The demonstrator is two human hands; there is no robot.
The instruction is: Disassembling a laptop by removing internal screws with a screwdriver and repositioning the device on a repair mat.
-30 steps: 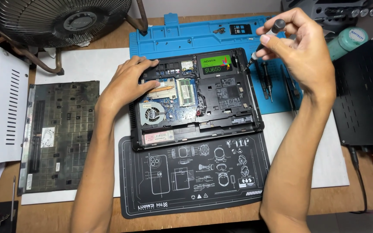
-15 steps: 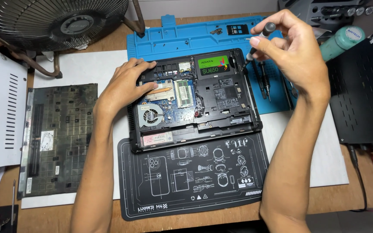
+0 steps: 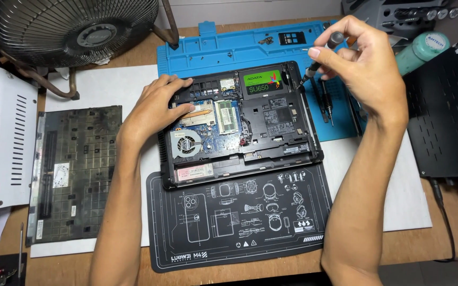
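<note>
The opened laptop (image 3: 239, 124) lies bottom-up on the black mat (image 3: 239, 222). At its far right corner, the right hand (image 3: 364, 69) pinches a screwdriver (image 3: 319, 58); a slip could gouge the boards. The left hand (image 3: 155, 108) rests open on its left edge, gripping nothing.

Fan (image 3: 75, 32) cut off at top; screwdriver (image 3: 319, 55) tip too small.

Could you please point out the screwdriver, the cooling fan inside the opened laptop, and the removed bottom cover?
screwdriver (image 3: 322, 55): head view, on its dark handle.
cooling fan (image 3: 185, 144): head view, on the hub.
removed bottom cover (image 3: 80, 169): head view, on its inner face.
</note>
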